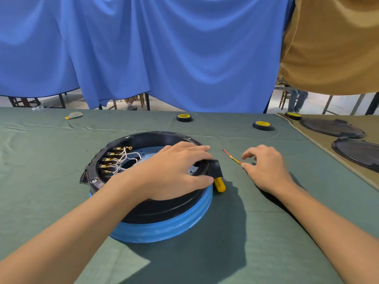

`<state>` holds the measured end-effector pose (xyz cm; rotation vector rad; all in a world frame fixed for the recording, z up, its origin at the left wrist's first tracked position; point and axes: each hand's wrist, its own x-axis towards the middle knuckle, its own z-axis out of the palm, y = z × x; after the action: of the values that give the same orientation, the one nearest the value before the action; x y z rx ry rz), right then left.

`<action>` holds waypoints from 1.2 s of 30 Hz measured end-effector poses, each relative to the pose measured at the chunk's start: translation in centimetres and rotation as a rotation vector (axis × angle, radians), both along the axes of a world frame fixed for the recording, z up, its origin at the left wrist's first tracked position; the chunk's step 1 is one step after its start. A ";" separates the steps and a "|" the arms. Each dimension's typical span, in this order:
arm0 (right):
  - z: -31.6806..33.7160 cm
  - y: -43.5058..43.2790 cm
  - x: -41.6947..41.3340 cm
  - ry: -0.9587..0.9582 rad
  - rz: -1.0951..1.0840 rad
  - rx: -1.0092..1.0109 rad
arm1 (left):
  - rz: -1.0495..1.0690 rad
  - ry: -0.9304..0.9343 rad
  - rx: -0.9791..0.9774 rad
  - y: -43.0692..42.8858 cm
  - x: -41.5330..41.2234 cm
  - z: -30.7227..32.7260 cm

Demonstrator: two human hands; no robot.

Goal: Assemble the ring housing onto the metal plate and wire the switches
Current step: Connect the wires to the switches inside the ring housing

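A black ring housing (158, 138) sits on a blue round base (164, 228) in the middle of the green cloth. Inside it I see a metal plate (147, 151) and a row of brass switch terminals (108, 160) with white wires (127, 158). My left hand (174, 171) lies across the ring's right rim, fingers curled over it beside a black bracket (214, 168) with a yellow plug (219, 184). My right hand (266, 167) pinches the near end of a short red, yellow and green wire (231, 157) lying on the cloth.
Two black tape rolls with yellow cores (184, 117) (262, 125) lie further back. Dark round covers (332, 128) (359, 153) rest on a tan mat at the right. A small scrap (74, 115) lies far left. Blue and tan curtains hang behind the table.
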<state>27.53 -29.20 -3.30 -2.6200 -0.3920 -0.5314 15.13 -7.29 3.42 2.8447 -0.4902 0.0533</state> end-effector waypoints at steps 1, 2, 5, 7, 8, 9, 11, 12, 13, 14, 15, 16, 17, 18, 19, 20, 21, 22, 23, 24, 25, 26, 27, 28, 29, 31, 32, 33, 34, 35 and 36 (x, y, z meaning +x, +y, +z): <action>0.0 0.0 -0.1 -0.003 0.004 0.001 | 0.008 0.001 0.009 -0.2 0.1 0.0; 0.0 0.1 -0.2 0.007 0.000 -0.007 | 0.022 0.004 0.018 -0.4 0.3 -0.1; -0.1 0.2 -0.5 0.034 -0.034 -0.023 | 0.066 -0.011 0.043 -1.1 0.6 -0.2; -0.1 0.2 -0.6 0.017 -0.034 -0.017 | 0.070 0.003 0.059 -1.1 0.7 0.1; -0.1 0.2 -0.7 0.012 -0.031 -0.019 | 0.078 0.037 0.051 -0.8 0.8 0.5; -0.1 0.2 -0.7 0.018 -0.028 -0.027 | 0.096 0.082 0.041 -0.2 0.9 1.0; 0.0 0.2 -0.6 0.050 -0.027 -0.047 | 0.147 0.143 0.083 1.3 1.4 2.1; 0.0 0.2 -0.6 0.064 -0.026 -0.054 | 0.178 0.144 0.132 2.1 1.7 2.5; 0.0 0.2 -0.6 0.071 -0.023 -0.052 | 0.214 0.140 0.173 2.9 2.1 2.8; 0.1 0.2 -0.7 0.074 -0.019 -0.043 | 0.254 0.139 0.193 3.5 2.7 2.8; 0.1 0.2 -0.7 0.076 -0.012 -0.027 | 0.292 0.138 0.198 4.1 3.2 2.8; 0.2 0.2 -0.7 0.078 -0.004 -0.009 | 0.320 0.134 0.201 4.6 3.7 2.6; 0.2 0.2 -0.8 0.080 0.005 0.008 | 0.339 0.132 0.212 4.9 4.1 2.5; 0.2 0.2 -0.8 0.079 0.014 0.024 | 0.347 0.135 0.223 5.2 4.4 2.3; 0.2 0.2 -0.8 0.079 0.023 0.040 | 0.346 0.141 0.225 5.5 4.6 2.2; 0.2 0.2 -0.8 0.078 0.033 0.056 | 0.340 0.142 0.221 5.7 4.8 2.1; 0.2 0.2 -0.8 0.075 0.045 0.069 | 0.334 0.135 0.219 5.8 4.8 2.1; 0.1 0.2 -0.7 0.070 0.056 0.080 | 0.332 0.127 0.226 5.9 4.8 2.2; 0.1 0.1 -0.7 0.062 0.064 0.088 | 0.332 0.123 0.233 6.0 4.7 2.3; 0.1 0.1 -0.7 0.050 0.069 0.096 | 0.336 0.130 0.238 6.1 4.7 2.5; 0.1 0.1 -0.7 0.034 0.071 0.106 | 0.342 0.142 0.242 6.2 4.6 2.8; 0.1 0.1 -0.7 0.014 0.074 0.117 | 0.351 0.155 0.246 6.4 4.4 2.9; 0.1 0.2 -0.7 -0.008 0.077 0.128 | 0.362 0.162 0.253 6.5 4.2 3.0; 0.1 0.2 -0.7 -0.027 0.081 0.138 | 0.376 0.162 0.266 6.6 4.0 3.0; 0.1 0.2 -0.7 -0.039 0.085 0.143 | 0.388 0.154 0.283 6.7 3.9 3.0; 0.0 0.3 -0.8 -0.034 0.091 0.138 | 0.415 0.128 0.324 6.7 3.6 3.0; -0.1 0.3 -0.7 -0.017 0.092 0.125 | 0.434 0.118 0.334 6.7 3.4 3.1; -0.1 0.3 -0.7 0.005 0.092 0.106 | 0.457 0.112 0.345 6.6 3.3 3.3; -0.2 0.3 -0.7 0.026 0.090 0.088 | 0.479 0.112 0.362 6.5 3.1 3.5; -0.2 0.3 -0.8 0.040 0.087 0.073 | 0.500 0.114 0.391 6.5 2.9 3.8; -0.2 0.3 -0.8 0.046 0.085 0.063 | 0.516 0.113 0.427 6.4 2.7 4.0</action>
<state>26.77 -28.93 -3.53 -2.5374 -0.4618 -0.4471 17.81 -0.88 7.46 3.2858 0.3044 -0.1321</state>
